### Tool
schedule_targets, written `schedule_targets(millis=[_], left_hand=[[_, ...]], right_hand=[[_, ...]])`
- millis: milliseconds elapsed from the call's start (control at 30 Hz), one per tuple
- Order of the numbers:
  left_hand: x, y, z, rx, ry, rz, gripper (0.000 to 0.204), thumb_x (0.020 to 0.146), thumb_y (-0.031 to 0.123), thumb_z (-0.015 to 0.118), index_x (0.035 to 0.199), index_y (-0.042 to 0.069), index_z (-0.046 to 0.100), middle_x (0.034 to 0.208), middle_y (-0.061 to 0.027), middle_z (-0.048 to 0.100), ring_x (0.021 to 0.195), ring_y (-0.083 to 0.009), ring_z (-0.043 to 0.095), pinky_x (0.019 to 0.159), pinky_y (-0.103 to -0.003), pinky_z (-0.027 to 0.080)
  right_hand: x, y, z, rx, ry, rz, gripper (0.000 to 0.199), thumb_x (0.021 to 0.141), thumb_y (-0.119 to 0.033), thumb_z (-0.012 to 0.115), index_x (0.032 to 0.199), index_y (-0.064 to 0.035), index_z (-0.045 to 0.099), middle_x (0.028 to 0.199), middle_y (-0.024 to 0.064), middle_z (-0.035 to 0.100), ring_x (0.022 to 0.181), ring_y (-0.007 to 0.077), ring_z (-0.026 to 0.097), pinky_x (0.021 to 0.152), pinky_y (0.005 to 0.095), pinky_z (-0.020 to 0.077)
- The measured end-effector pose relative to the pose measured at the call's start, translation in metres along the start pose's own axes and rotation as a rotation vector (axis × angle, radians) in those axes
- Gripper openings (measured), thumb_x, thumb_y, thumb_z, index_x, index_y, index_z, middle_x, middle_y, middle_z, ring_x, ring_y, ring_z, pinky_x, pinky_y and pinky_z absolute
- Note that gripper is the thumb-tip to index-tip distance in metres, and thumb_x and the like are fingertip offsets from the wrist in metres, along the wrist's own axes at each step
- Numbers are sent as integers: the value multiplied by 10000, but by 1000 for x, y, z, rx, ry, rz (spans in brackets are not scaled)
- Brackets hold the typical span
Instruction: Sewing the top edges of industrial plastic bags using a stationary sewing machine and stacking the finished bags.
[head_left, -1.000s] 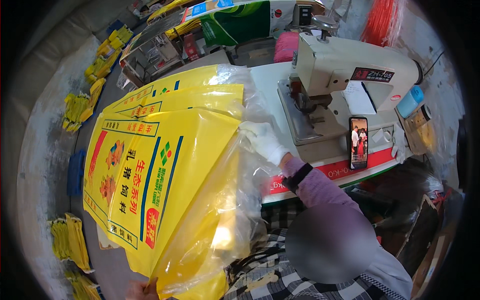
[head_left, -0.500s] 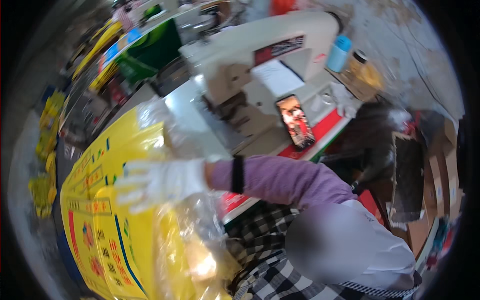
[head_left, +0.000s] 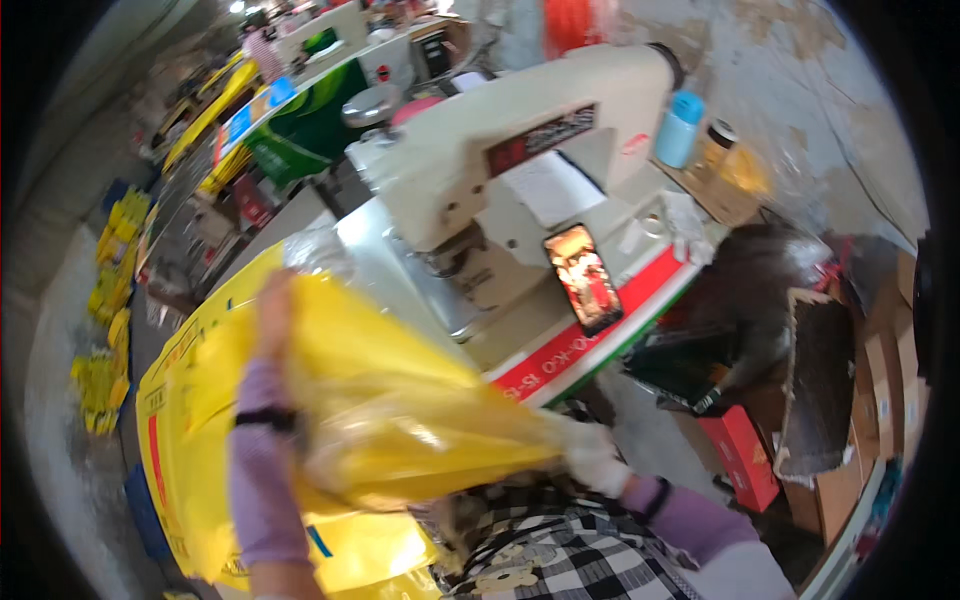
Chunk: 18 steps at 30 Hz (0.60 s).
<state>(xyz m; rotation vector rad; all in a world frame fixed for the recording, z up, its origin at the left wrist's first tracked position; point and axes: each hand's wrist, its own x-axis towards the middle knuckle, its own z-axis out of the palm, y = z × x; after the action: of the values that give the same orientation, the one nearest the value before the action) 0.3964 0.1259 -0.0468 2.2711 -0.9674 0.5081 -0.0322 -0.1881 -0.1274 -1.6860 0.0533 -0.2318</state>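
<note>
A yellow plastic bag (head_left: pixel 400 400) is stretched across the front of me, over a pile of printed yellow bags (head_left: pixel 190 420). My right hand (head_left: pixel 592 458), in a white glove, is closed on the bag's right end near my checked apron. At the far left edge of the same bag is my left hand (head_left: pixel 274 312); motion smears its fingers, so its grip is unclear. Both forearms wear purple sleeves with black bands.
Beyond the bags stands a large white sewing machine (head_left: pixel 520 130). A lit phone (head_left: pixel 584 280) and a notepad (head_left: pixel 553 188) lie by it. A blue bottle (head_left: pixel 680 130) and a jar (head_left: pixel 718 142) stand behind. At right are a red box (head_left: pixel 740 458) and cardboard (head_left: pixel 880 390).
My gloved right hand has drawn back from the pile at left to the right, pulling the yellow bag's end with it. My left hand has come into view at the bag's far edge.
</note>
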Motion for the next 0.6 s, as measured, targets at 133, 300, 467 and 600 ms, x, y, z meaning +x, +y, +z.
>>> schedule_targets(millis=[133, 300, 467, 600], left_hand=[[56, 110, 108, 84, -279, 303, 288, 823, 88, 568, 1072, 138, 704, 940, -100, 688, 807, -309, 664, 704, -397, 538], [64, 96, 115, -225, -413, 102, 236, 721, -32, 598, 883, 81, 727, 890, -102, 699, 784, -314, 669, 710, -354, 540], [59, 113, 128, -74, -430, 66, 307, 671, -57, 598, 901, 92, 737, 849, -86, 692, 779, -302, 671, 703, -358, 545], [47, 120, 114, 129, -255, 482, 301, 696, 12, 629, 936, 152, 746, 832, -62, 656, 791, -270, 664, 695, -382, 547]], right_hand=[[-88, 21, -53, 94, 291, 400, 404, 885, 45, 483, 1276, 43, 586, 1131, 127, 701, 1029, 157, 643, 894, 313, 500], [-83, -10, -39, -166, 314, 345, 332, 946, -125, 580, 1225, 53, 607, 1061, 131, 712, 959, 220, 683, 845, 320, 530], [-94, -13, -72, -639, 70, 34, 436, 836, -108, 637, 1271, -87, 622, 750, 140, 651, 622, 333, 624, 555, 405, 477], [-115, 42, -72, -518, 6, 176, 436, 814, -94, 655, 1249, -118, 652, 709, 140, 647, 590, 317, 622, 557, 390, 481]])
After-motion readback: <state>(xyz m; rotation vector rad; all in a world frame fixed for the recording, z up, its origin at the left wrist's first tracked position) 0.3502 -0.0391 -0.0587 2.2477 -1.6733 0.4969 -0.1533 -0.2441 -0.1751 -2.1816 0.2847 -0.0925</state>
